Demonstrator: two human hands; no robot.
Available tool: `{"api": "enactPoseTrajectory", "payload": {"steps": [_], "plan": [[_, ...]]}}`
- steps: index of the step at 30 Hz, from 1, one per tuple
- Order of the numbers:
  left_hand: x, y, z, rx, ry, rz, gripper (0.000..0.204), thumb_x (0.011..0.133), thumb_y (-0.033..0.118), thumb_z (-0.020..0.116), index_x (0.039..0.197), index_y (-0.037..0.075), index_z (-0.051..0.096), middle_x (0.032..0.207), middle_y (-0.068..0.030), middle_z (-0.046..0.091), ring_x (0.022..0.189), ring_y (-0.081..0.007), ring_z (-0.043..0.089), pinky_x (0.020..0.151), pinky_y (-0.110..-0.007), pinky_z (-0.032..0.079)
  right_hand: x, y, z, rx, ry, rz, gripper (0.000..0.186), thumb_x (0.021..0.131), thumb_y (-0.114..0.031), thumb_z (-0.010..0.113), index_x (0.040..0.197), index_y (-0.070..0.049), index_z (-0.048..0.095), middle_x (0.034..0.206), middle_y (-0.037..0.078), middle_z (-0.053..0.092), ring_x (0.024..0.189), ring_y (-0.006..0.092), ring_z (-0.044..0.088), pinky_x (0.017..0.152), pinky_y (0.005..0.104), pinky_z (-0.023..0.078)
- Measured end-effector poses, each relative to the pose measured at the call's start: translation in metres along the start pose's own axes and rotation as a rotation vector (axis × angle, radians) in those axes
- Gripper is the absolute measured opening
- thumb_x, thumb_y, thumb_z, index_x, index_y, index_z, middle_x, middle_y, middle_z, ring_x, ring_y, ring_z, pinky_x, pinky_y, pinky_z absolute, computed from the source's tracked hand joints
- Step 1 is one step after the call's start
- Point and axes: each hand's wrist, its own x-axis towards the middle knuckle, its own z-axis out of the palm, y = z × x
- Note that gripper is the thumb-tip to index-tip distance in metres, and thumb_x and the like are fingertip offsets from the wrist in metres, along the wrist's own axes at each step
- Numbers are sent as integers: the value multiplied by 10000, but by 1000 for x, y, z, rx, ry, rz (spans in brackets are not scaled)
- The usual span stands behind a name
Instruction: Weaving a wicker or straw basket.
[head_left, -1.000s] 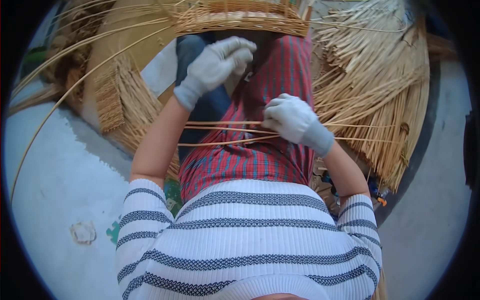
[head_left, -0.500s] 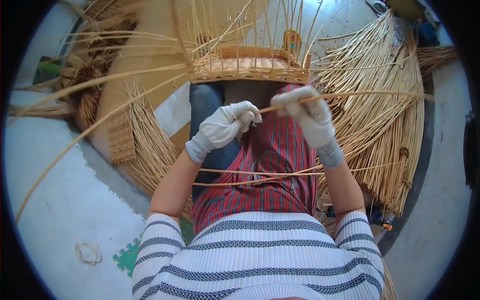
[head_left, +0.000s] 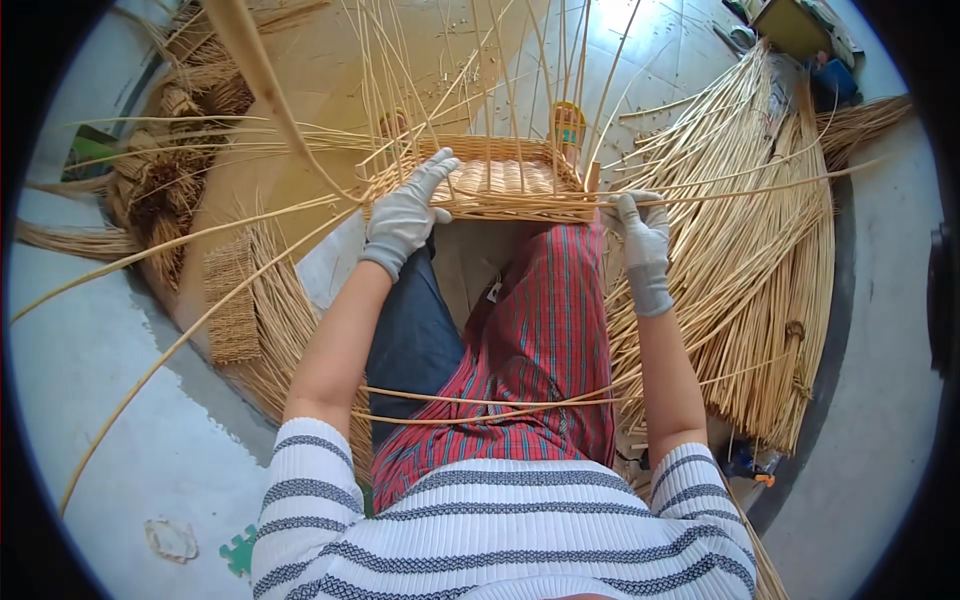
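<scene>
A half-woven rectangular wicker basket (head_left: 500,207) rests ahead of me at my knees, with tall upright stakes standing from its walls. My left hand (head_left: 402,215), in a pale glove, grips the near wall at its left end, fingers over the rim and thumb on the outer side. Just off the basket's right corner, my right hand (head_left: 643,235), gloved too, is closed on a long willow rod (head_left: 775,183) that stretches away to the right. Where the rod meets the weave is partly covered by the fingers.
Long rods (head_left: 160,355) stick out leftward from the basket's left end, one rising close to view. A big bundle of rods (head_left: 750,270) lies at right, a smaller bundle (head_left: 285,310) at left beside a woven piece (head_left: 230,300). A striped red cloth (head_left: 550,320) covers my lap.
Both hands have moved apart: the left from the rod to the basket wall, the right down beside the basket's right corner. The basket sits lower in view, and the rod now lies along its near side.
</scene>
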Motion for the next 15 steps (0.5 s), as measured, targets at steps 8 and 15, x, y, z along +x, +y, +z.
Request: {"api": "enactPoseTrajectory", "payload": {"steps": [8,15], "plan": [[30,91,18,-495,-108,-658,541,982,441,598,1433,161,491,894,-175,731,687,-294,722,629,-403,574,17,-2,0,-72,-74,105,116,978,-128,673,1026,-54,598,910,101,716,720,163,701,629,287,613],[41,46,58,-861,-135,-633,537,1047,476,455,1288,3,534,978,-172,707,529,-248,674,453,-346,551,45,11,-6,-128,-138,62,92,966,-65,671,1013,-93,597,945,63,729,786,141,707,645,269,580]]}}
